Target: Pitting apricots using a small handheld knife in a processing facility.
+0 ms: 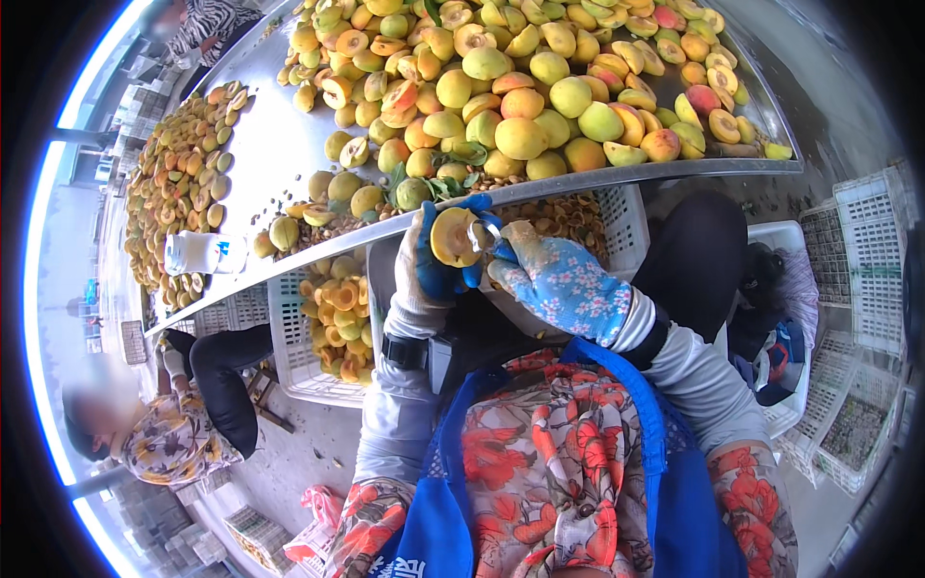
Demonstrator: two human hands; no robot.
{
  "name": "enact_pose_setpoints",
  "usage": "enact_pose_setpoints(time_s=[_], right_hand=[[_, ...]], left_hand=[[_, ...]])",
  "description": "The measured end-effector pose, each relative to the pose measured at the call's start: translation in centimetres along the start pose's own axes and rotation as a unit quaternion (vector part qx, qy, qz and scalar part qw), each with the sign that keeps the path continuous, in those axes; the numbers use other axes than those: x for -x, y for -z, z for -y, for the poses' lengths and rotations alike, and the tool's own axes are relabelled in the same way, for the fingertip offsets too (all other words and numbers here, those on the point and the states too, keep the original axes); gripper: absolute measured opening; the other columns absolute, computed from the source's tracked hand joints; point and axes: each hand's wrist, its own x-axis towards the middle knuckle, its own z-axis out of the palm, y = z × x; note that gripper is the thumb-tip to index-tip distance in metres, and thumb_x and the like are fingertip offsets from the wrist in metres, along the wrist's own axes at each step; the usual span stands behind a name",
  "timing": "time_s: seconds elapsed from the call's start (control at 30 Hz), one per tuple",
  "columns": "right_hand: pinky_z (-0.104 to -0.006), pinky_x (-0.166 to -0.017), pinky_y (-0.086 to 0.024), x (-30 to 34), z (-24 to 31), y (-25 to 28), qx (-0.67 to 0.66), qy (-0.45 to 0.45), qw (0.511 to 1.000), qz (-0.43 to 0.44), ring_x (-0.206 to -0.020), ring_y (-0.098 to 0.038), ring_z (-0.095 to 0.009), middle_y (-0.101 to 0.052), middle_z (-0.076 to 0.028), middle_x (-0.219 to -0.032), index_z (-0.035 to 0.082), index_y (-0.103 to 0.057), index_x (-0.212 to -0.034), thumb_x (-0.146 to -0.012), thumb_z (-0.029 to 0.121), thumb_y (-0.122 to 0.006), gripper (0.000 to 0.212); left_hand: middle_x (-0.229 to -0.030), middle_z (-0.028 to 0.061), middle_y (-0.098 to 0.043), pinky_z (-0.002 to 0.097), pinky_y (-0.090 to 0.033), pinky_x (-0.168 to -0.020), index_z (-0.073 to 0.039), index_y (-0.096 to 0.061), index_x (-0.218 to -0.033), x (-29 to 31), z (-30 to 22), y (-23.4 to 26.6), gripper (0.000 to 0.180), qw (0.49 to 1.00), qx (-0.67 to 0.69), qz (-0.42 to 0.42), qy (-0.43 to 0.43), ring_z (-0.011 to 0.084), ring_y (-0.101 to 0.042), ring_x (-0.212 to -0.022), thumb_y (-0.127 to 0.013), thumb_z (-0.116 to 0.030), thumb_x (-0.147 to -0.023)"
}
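Note:
My left hand (427, 258), in a white and blue glove, is closed around a yellow peach half (450, 239) with its cut face towards me. My right hand (564, 284), in a blue flowered glove, grips a small metal pitting tool (484, 233) whose curved end touches the cut face. Both hands are just off the near edge of the metal table (674, 171), above my lap. Beyond them lies a large heap of whole and halved yellow peaches (521, 138), with leaves and loose pits near the edge. Fingers of my right hand partly hide the tool's handle.
A white crate (332, 393) of peach halves stands at lower left; another crate (624, 231) sits beneath the table edge by brown pits. A white container (193, 253) stands near more halves. Stacked crates (867, 260) line the right; a seated person (183, 424) is at left.

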Motion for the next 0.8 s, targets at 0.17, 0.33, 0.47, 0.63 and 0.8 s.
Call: enact_pose_setpoints(time_s=[0.17,0.33,0.47,0.63,0.8], right_hand=[[-0.0509,-0.057,-0.049,-0.1,0.1,-1.3,0.049,-0.008,0.998,-0.023,-0.064,-0.064,-0.040,-0.064,-0.021,-0.070,0.002,-0.049,-0.108,-0.093,0.033,-0.057,0.035],[-0.0522,-0.059,-0.048,0.5,-0.3,-2.3,0.062,-0.031,0.998,-0.016,-0.064,-0.063,-0.041,-0.064,-0.021,-0.070,0.001,-0.049,-0.107,-0.094,0.035,-0.055,0.037],[-0.0522,-0.060,-0.048,0.7,0.1,-2.3,0.045,-0.043,0.998,0.025,-0.066,-0.063,-0.042,-0.064,-0.022,-0.071,-0.002,-0.050,-0.105,-0.094,0.034,-0.055,0.038],[-0.0524,-0.060,-0.048,0.8,-0.6,-2.2,0.034,-0.028,0.998,0.051,-0.068,-0.063,-0.042,-0.063,-0.023,-0.071,-0.004,-0.052,-0.106,-0.094,0.032,-0.055,0.039],[-0.0526,-0.062,-0.048,0.3,-0.5,-1.9,-0.050,-0.083,0.993,0.061,-0.071,-0.063,-0.043,-0.063,-0.025,-0.072,-0.006,-0.052,-0.106,-0.093,0.029,-0.055,0.038]], left_hand=[[-0.105,0.0138,-0.066,0.0255,-0.056,-0.071,0.005,-0.053,-0.123,0.0,1.4,-1.0,0.054,0.996,0.051,-0.055,0.045,0.0187,-0.066,-0.089,-0.028,-0.040,-0.105],[-0.105,0.0144,-0.067,0.0246,-0.056,-0.072,0.005,-0.053,-0.124,0.6,2.0,-1.3,0.053,0.996,-0.065,-0.023,-0.064,0.0189,-0.066,-0.090,-0.030,-0.038,-0.105],[-0.105,0.0127,-0.068,0.0347,-0.053,-0.087,0.001,-0.057,-0.113,0.6,2.2,-1.3,0.045,0.998,-0.038,-0.045,-0.005,0.0228,-0.066,-0.097,-0.041,-0.040,-0.102],[-0.110,0.0190,-0.067,0.0264,-0.056,-0.059,0.000,-0.056,-0.109,0.3,1.1,-1.2,0.046,0.986,0.089,-0.071,0.121,0.0251,-0.067,-0.091,-0.037,-0.042,-0.102],[-0.107,0.0173,-0.066,0.0267,-0.055,-0.061,0.001,-0.052,-0.123,0.1,1.6,-1.5,0.059,0.989,0.103,-0.037,0.100,0.0222,-0.066,-0.089,-0.038,-0.052,-0.100]])
